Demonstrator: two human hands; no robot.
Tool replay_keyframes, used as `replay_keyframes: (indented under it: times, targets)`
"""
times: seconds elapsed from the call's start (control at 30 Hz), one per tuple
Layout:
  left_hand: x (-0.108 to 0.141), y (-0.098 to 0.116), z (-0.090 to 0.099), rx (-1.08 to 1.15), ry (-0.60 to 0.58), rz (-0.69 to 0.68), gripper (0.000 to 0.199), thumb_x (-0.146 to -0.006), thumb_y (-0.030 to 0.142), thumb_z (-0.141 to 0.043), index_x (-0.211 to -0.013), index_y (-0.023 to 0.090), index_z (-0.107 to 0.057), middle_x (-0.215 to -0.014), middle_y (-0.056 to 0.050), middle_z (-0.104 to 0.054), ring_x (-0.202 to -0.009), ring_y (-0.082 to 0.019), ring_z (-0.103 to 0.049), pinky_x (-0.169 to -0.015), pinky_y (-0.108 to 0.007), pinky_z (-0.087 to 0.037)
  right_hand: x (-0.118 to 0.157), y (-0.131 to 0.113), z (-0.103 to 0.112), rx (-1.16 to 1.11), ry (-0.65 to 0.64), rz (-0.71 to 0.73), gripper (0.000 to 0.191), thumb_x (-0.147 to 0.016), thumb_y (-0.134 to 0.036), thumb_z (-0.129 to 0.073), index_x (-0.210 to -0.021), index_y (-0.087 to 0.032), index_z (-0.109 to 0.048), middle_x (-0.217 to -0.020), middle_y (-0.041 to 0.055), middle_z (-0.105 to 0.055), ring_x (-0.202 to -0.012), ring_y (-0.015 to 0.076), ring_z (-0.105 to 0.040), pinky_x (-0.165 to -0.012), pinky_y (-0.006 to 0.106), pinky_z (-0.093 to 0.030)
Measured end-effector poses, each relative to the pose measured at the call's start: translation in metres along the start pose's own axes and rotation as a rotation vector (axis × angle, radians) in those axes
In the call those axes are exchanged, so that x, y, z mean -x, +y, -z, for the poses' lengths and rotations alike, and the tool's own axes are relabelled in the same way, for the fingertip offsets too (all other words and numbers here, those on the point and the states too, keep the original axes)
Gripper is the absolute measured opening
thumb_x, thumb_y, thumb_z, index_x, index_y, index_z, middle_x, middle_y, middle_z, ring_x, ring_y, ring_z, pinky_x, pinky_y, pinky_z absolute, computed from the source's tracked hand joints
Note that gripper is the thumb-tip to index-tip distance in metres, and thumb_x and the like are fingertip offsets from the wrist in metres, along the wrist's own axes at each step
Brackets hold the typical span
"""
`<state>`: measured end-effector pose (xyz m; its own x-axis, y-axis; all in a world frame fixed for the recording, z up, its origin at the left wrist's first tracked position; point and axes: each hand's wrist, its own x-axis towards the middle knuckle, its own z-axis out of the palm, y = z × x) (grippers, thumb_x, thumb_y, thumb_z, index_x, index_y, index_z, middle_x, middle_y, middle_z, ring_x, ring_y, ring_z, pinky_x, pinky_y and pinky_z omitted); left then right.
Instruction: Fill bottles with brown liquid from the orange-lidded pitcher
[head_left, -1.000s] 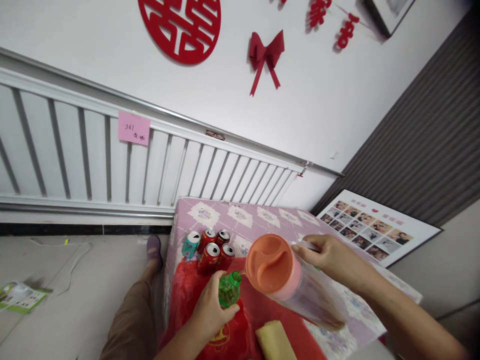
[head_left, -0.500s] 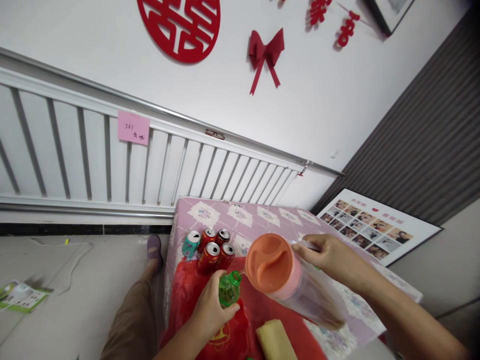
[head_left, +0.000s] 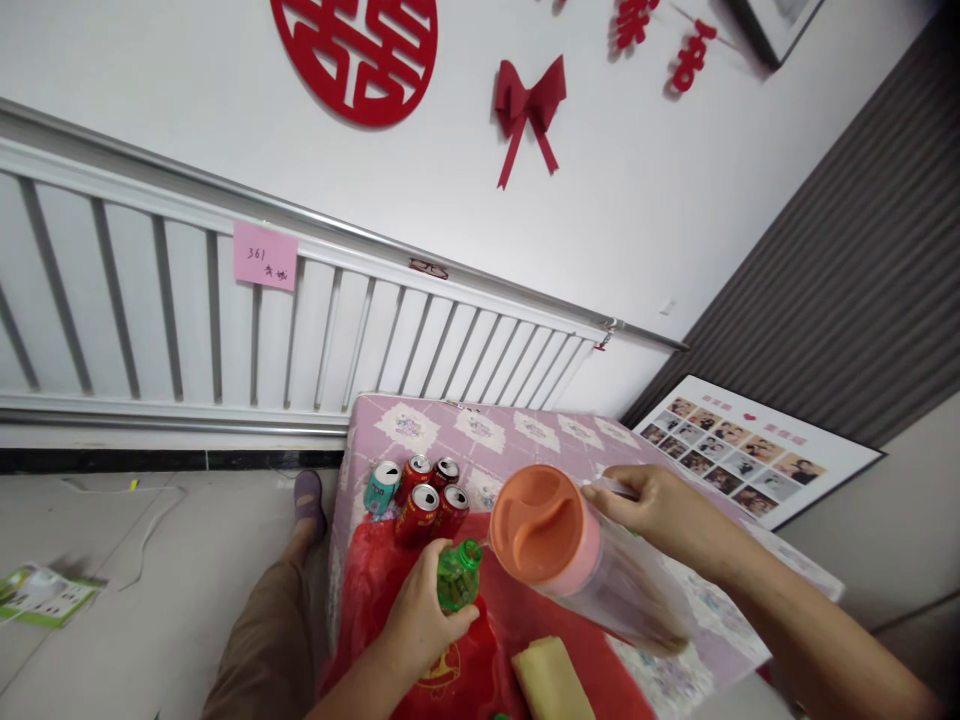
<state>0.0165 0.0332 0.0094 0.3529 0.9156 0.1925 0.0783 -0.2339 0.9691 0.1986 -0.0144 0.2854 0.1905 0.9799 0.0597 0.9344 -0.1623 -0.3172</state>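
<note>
My left hand (head_left: 426,612) is wrapped round a green plastic bottle (head_left: 458,580) with its mouth uncapped and facing up. In my right hand (head_left: 649,505) is the handle of a clear pitcher (head_left: 626,590) with an orange lid (head_left: 537,525). The pitcher lies tilted, lid end toward the bottle, with brownish liquid inside. A thin stream seems to run from its spout to the bottle mouth. Beneath both hands is a red tray (head_left: 375,620) with a gold print. A folded yellow cloth (head_left: 551,680) rests on it, close to the pitcher.
Several opened drink cans, among them a teal can (head_left: 383,487) and a red can (head_left: 418,513), stand behind the bottle on the patterned tablecloth (head_left: 517,440). A white radiator (head_left: 450,335) runs along the wall. A photo board (head_left: 750,455) leans at the right.
Almost nothing differs. The bottle and pitcher keep their places, and the whole view has shifted very slightly.
</note>
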Motion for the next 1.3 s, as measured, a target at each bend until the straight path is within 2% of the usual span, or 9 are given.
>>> replay_keyframes:
  times: [0.4,0.97,1.3]
  targets:
    - [0.0013,0.005,0.0019,0.013,-0.002,0.002,0.07,-0.061,0.014,-0.07,-0.124,0.019,-0.042,-0.125,-0.011,-0.059,-0.115,-0.027,-0.057,-0.101,-0.04,-0.044,-0.0021,0.0022,-0.0005,0.017,0.004,-0.004,0.041,-0.077,-0.05,-0.051,-0.055,-0.023,-0.031,-0.057,-0.0057,-0.022,-0.053,0.0106,-0.024,-0.048,0.026,-0.019]
    - [0.0001,0.0007,0.0002,0.006,-0.011,-0.008,0.07,-0.061,0.016,-0.069,-0.125,0.017,-0.04,-0.125,-0.012,-0.058,-0.115,-0.027,-0.056,-0.101,-0.04,-0.043,-0.0026,0.0036,-0.0006,0.015,-0.009,-0.01,0.041,-0.078,-0.05,-0.051,-0.056,-0.023,-0.031,-0.057,-0.0061,-0.023,-0.055,0.0107,-0.024,-0.049,0.026,-0.019]
    - [0.001,0.0021,0.0014,0.002,-0.005,-0.011,0.069,-0.061,0.016,-0.069,-0.124,0.018,-0.041,-0.125,-0.012,-0.058,-0.114,-0.027,-0.057,-0.1,-0.04,-0.043,-0.0007,-0.0016,0.0008,-0.003,-0.02,-0.01,0.037,-0.081,-0.045,-0.049,-0.057,-0.022,-0.034,-0.058,-0.006,-0.023,-0.055,0.0103,-0.024,-0.05,0.028,-0.019]
